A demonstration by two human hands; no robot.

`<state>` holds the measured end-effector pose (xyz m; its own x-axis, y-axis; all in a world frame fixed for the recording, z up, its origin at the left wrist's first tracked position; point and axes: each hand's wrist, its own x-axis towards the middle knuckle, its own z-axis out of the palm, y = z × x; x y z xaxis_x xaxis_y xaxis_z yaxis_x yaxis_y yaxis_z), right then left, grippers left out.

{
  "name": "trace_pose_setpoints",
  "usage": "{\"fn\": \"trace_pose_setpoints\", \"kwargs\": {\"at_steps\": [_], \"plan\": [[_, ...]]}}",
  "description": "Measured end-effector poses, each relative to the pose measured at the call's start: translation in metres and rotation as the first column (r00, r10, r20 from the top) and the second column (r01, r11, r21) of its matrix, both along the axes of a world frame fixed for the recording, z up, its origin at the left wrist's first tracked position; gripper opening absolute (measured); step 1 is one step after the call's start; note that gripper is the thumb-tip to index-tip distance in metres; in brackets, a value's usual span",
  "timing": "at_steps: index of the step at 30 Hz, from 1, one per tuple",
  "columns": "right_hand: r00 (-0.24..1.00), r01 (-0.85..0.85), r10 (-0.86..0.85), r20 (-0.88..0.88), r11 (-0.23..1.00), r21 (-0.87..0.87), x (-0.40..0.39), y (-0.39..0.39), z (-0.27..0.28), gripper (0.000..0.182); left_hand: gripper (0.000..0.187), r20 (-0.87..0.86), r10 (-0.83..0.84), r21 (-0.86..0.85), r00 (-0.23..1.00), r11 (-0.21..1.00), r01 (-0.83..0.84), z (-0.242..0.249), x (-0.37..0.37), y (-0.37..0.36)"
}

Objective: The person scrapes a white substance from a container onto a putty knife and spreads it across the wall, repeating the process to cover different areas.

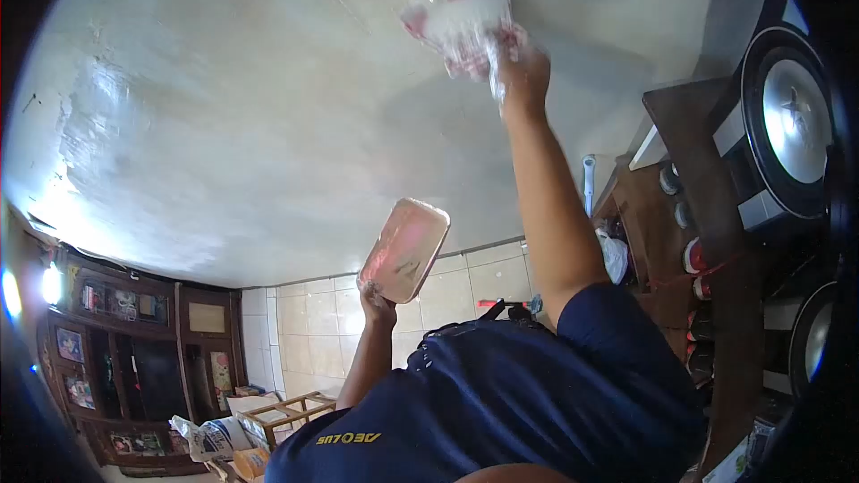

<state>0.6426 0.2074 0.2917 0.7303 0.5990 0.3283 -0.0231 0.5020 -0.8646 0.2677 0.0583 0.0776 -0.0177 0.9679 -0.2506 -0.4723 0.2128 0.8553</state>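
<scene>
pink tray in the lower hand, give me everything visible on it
The flat pink rectangular tray has rounded corners and a raised, paler rim. It looks like plastic or smeared metal, with whitish residue and a dark mark on its face. It is tilted, face toward the camera, with its long axis running up to the right. One hand grips it by the lower left corner; nothing else touches it. It sits in front of the pale wall, just above the tiled section. Which hand this is cannot be told.
</scene>
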Motion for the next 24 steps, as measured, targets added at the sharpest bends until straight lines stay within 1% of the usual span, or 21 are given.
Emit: {"fn": "trace_pose_setpoints", "kwargs": {"at_steps": [1,2,3,4,5,6,7,8,9,10,11,13,14,15,16,17,18,20,21,23,24], "plan": [[0.977,0.134,-0.104,0.184,0.978,-0.159,-0.002,-0.005,-0.038,0.027,0.069,0.004,0.003,0.001,1.000,1.000,-0.003,0.004,0.005,0.001],[0.992,0.073,-0.041,0.116,0.953,-0.293,-0.008,-0.020,-0.067,0.027,0.067,-0.023,-0.016,0.058,1.000,0.998,0.017,0.013,0.010,0.000],[0.975,0.190,-0.141,0.169,0.929,-0.317,-0.011,-0.019,-0.124,0.027,0.065,-0.051,-0.029,0.111,0.998,0.993,0.035,0.016,0.014,-0.002],[0.991,0.130,-0.105,0.086,0.911,-0.391,-0.008,-0.013,-0.197,0.028,0.065,-0.033,-0.003,0.034,0.999,0.999,0.004,0.010,0.007,-0.002],[0.988,0.044,-0.107,-0.116,0.893,-0.448,-0.011,-0.015,-0.252,0.026,0.065,-0.033,0.005,0.023,0.999,1.000,-0.004,0.008,0.004,0.000],[0.993,0.114,-0.119,0.026,0.841,-0.528,-0.007,-0.024,-0.298,0.024,0.064,-0.042,-0.008,0.029,0.999,1.000,0.009,0.005,0.002,0.003],[0.980,0.192,-0.117,0.163,0.782,-0.593,-0.007,-0.034,-0.327,0.023,0.064,-0.055,-0.023,0.033,0.998,0.999,0.025,0.004,0.000,0.005],[0.981,0.187,-0.115,0.157,0.779,-0.599,-0.010,-0.045,-0.331,0.023,0.063,-0.084,-0.031,0.039,0.996,0.999,0.034,0.000,-0.002,0.006],[0.966,-0.126,-0.012,-0.259,0.851,-0.509,-0.013,-0.057,-0.329,0.024,0.063,-0.089,-0.030,0.039,0.996,0.999,0.034,-0.001,-0.001,0.007],[0.775,-0.382,0.127,-0.619,0.875,-0.299,-0.012,-0.065,-0.325,0.026,0.063,-0.109,-0.022,0.031,0.994,0.999,0.025,0.000,0.000,0.007],[0.773,-0.384,0.125,-0.622,0.873,-0.301,-0.011,-0.071,-0.313,0.026,0.063,-0.128,-0.014,0.024,0.992,1.000,0.017,0.001,0.000,0.006],[0.763,-0.482,0.326,-0.558,0.862,-0.157,-0.010,-0.078,-0.278,0.026,0.064,-0.119,-0.048,0.021,0.992,0.998,0.051,-0.003,-0.003,0.009],[0.770,-0.429,0.305,-0.561,0.897,-0.102,-0.012,-0.071,-0.261,0.027,0.065,-0.108,-0.082,0.022,0.991,0.996,0.085,-0.004,-0.004,0.011],[0.786,-0.411,0.330,-0.522,0.911,-0.044,-0.013,-0.065,-0.229,0.029,0.065,-0.107,-0.083,0.024,0.991,0.996,0.086,-0.003,-0.004,0.011],[0.801,-0.395,0.352,-0.485,0.919,0.014,-0.013,-0.062,-0.184,0.030,0.067,-0.118,-0.092,0.048,0.989,0.994,0.099,-0.001,-0.002,0.010],[0.779,-0.444,0.405,-0.478,0.896,0.035,-0.015,-0.062,-0.124,0.033,0.068,-0.130,-0.100,0.073,0.986,0.991,0.110,0.001,-0.002,0.008],[0.840,-0.372,0.421,-0.342,0.906,0.203,-0.021,-0.051,-0.092,0.034,0.068,-0.129,-0.097,0.071,0.987,0.992,0.107,0.001,-0.002,0.008],[0.877,-0.342,0.398,-0.269,0.911,0.232,-0.032,-0.038,-0.039,0.035,0.069,-0.068,-0.070,0.012,0.995,0.997,0.071,-0.003,-0.004,0.009],[0.960,-0.240,0.253,-0.117,0.963,0.120,-0.034,-0.019,-0.040,0.035,0.069,-0.072,-0.063,0.011,0.995,0.998,0.064,-0.006,-0.005,0.009],[0.952,-0.237,0.238,-0.195,0.971,0.027,-0.043,-0.007,-0.047,0.033,0.067,-0.092,-0.012,0.037,0.996,0.999,0.016,-0.013,-0.004,0.011],[0.994,-0.100,0.096,-0.046,0.991,-0.092,-0.042,0.000,-0.069,0.033,0.063,-0.039,-0.006,0.011,0.999,1.000,0.006,-0.018,-0.008,0.011]]}}
